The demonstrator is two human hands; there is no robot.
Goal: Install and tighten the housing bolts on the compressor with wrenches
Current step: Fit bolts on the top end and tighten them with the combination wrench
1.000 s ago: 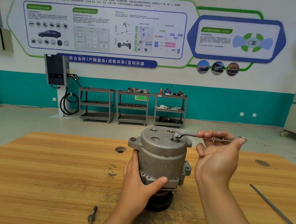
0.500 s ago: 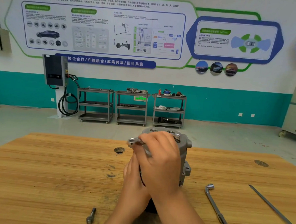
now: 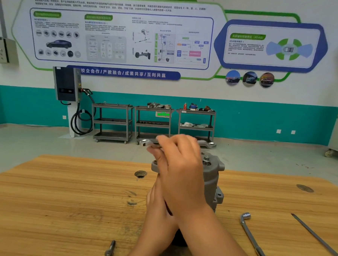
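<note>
One loose dark steel bolt (image 3: 110, 250) is lying by the front edge of the desk (image 3: 62, 210), probably waiting its turn. Left hand (image 3: 154, 203) is bracing the grey cast-metal compressor (image 3: 213, 179) mid-desk against twisting; fingers hidden, can't tell its grip. Right hand (image 3: 179, 167) is clutching one slim silver wrench (image 3: 145, 142) above it. One bolt head (image 3: 206, 159) is showing on top. One L-shaped socket wrench (image 3: 254, 242) and one thin grey rod (image 3: 315, 237) are lying toward the right edge.

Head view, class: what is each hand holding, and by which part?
The right hand grips the slim silver wrench by mid-shank. The left hand lies against the grey metal compressor; its grip is hidden.
</note>
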